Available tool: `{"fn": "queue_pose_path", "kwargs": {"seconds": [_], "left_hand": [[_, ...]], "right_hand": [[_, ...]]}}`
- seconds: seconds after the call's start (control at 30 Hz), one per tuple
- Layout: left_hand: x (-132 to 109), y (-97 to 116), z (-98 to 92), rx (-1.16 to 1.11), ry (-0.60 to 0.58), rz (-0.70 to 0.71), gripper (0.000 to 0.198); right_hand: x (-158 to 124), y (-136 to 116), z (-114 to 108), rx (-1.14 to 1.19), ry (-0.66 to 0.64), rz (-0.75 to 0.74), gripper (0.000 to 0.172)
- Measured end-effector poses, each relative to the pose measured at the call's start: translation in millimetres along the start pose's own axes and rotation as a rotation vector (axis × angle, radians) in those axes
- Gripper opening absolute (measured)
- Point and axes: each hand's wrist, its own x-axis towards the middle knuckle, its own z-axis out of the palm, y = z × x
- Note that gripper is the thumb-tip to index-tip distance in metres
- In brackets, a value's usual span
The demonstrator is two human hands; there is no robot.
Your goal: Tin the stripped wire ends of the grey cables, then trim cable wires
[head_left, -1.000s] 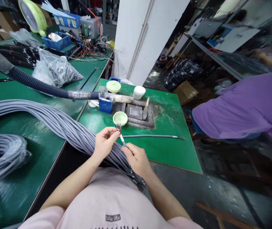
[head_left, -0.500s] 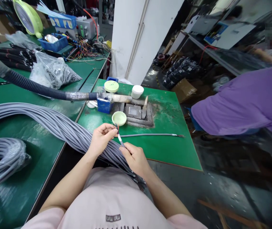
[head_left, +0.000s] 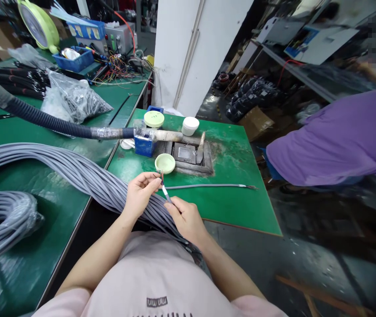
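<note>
My right hand [head_left: 185,216] is closed round the grey jacket of a cable [head_left: 166,193], just below a white band near its end. Thin coloured wires [head_left: 162,177] fan out of that end, pointing away from me. My left hand [head_left: 143,190] pinches at these wires with thumb and forefinger; which strands it grips is too small to tell. Right beyond the wires stands a shallow pale green dish [head_left: 164,163]. Another grey cable [head_left: 204,185] lies across the green board [head_left: 234,207], its stripped end to the right. Below my hands passes a thick bundle of grey cables [head_left: 105,185].
Behind the dish, a solder pot [head_left: 186,152] is set in the board, with a scraper-like tool leaning in it. A ribbed hose [head_left: 65,127] reaches over from the left, ending by a blue box [head_left: 144,146]. White tub [head_left: 190,126] behind. A person in purple [head_left: 336,136] is at right.
Both hands stay almost in place, with the cable end and its wires shifted very slightly. The view has moved a little; the person at right appears slightly farther right.
</note>
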Motion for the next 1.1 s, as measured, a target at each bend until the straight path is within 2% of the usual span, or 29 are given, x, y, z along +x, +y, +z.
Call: {"fn": "queue_pose_path", "kwargs": {"seconds": [0.2,0.33,0.37,0.43,0.5,0.57,0.63,0.7,0.83,0.93,1.0,1.1], "left_hand": [[6,1,-5.4,0.028,-0.048,-0.078,0.025],[8,7,-5.9,0.127,-0.088,-0.021,0.021],[8,7,-5.8,0.183,-0.083,0.045,0.018],[5,6,-5.3,0.352,-0.069,0.279,0.011],[0,3,-4.1,0.514,-0.089,0.595,0.004],[-4,-1,-2.1,0.587,-0.131,0.873,0.008],[-7,-5,0.4,0.589,-0.120,1.035,0.012],[-9,-7,2.5,0.586,-0.078,1.100,0.013],[-12,-11,3.8,0.556,-0.098,1.115,0.015],[-15,-13,4.6,0.464,-0.109,1.031,0.010],[-18,-15,7.7,0.335,-0.093,0.864,0.004],[-22,-15,17.5,0.012,-0.093,0.503,0.006]], "right_hand": [[0,-1,1,-0.046,0.001,-0.010,0.035],[0,-3,0,-0.050,0.007,-0.007,0.034],[0,-3,0,-0.029,0.012,-0.005,0.034],[1,-3,0,0.088,-0.001,0.018,0.034],[3,-1,0,0.321,-0.066,0.090,0.036],[6,3,2,0.618,-0.140,0.162,0.040],[12,6,4,0.877,-0.180,0.205,0.046],[18,6,6,1.056,-0.208,0.223,0.049],[28,1,6,1.210,-0.262,0.259,0.045],[31,-3,5,1.232,-0.227,0.230,0.039],[31,-5,4,1.228,-0.161,0.213,0.035],[29,-7,4,1.194,-0.004,0.190,0.030]]}}
